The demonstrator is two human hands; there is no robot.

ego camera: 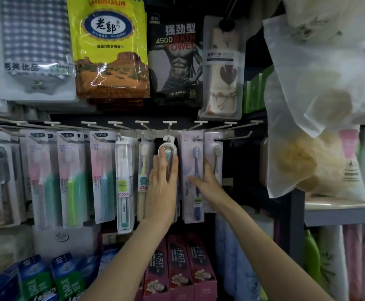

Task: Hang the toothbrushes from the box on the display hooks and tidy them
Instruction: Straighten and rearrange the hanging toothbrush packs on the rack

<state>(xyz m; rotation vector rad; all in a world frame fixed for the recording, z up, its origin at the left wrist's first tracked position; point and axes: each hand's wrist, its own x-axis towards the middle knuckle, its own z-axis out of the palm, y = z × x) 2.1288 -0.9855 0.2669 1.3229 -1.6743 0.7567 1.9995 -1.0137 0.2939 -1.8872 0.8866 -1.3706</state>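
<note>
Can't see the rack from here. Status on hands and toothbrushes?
Left hand flat on the teal toothbrush pack, hung on its hook. Right hand open against the blue toothbrush pack. Nothing blocking.

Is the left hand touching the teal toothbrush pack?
Touching: the head view shows the left hand laid flat, fingers straight, over the hanging teal toothbrush pack.

Hidden behind my hands

My left hand [161, 187] covers the lower half of the clear-capped toothbrush pack [166, 153]; my right hand [207, 183] hides its fingertips behind the blue toothbrush card [193, 177]. Card print is too small to read.
</note>
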